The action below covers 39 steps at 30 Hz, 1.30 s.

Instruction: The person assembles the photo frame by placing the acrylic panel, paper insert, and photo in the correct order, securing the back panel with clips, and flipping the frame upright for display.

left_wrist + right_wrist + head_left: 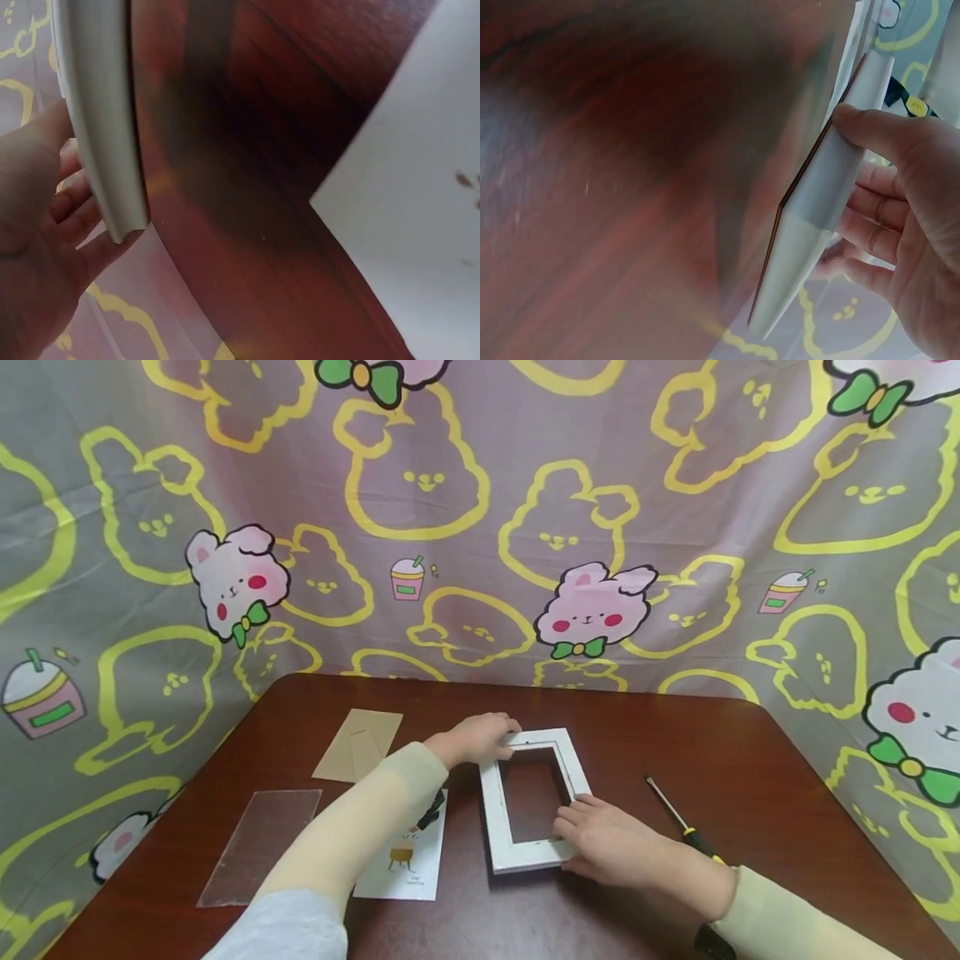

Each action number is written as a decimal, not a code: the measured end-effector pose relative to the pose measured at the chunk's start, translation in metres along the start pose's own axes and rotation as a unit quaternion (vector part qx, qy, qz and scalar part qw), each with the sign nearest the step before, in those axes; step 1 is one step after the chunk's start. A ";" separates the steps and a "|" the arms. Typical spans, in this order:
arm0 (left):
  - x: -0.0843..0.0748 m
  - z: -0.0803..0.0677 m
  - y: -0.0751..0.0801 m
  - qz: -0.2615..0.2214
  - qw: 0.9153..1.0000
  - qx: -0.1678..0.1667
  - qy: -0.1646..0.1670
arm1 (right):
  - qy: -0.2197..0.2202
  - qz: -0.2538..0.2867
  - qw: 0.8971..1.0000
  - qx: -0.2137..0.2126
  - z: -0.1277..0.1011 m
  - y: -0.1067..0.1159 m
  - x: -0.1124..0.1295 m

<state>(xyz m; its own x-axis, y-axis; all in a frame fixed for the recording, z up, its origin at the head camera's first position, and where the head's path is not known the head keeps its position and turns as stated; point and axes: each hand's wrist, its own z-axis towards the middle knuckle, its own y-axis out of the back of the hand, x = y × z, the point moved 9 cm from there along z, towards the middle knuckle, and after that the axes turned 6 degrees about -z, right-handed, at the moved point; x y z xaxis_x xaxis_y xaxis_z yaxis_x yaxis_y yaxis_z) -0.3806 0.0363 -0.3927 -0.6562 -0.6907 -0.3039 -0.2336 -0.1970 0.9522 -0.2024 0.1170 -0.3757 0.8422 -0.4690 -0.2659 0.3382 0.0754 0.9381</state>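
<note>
- Left hand [476, 739] grips the far left corner of the white picture frame [497, 810].
- Right hand [611, 842] clasps its near right corner.
- The frame lies mid-table [750, 760], a printed card [405, 860] just left, a screwdriver [686, 831] right.
- Farther left lie a clear pane [258, 843] and a brown backing board [360, 745].

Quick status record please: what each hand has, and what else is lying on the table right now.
left hand: grips far left corner of white picture frame
right hand: grips frame's near right corner
frame: empty, on brown table
left of frame: printed card, clear pane, tan backing board
right of frame: screwdriver, untouched
</note>
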 end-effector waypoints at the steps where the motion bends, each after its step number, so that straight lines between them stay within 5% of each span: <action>1: -0.002 0.001 -0.002 0.012 1.000 0.005 -0.001 | 0.001 0.000 1.000 -0.004 0.001 -0.001 0.001; 9: -0.008 0.009 -0.017 0.065 0.998 0.024 -0.007 | -0.003 0.002 1.000 -0.016 0.005 -0.009 0.006; 31: 0.008 0.016 -0.024 0.012 0.999 0.026 0.035 | -0.025 0.012 1.000 -0.009 0.012 -0.025 0.005; 39: 0.010 0.016 -0.026 0.005 0.999 0.021 0.039 | -0.055 0.083 0.995 0.022 0.013 -0.021 -0.007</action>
<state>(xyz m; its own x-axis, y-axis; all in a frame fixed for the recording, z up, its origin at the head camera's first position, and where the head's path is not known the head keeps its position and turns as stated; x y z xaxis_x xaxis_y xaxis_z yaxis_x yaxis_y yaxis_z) -0.3920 0.0456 -0.4209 -0.6008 -0.7449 -0.2901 -0.2588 -0.1621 0.9522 -0.2210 0.1076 -0.3906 0.8334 -0.5464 -0.0829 0.1773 0.1223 0.9765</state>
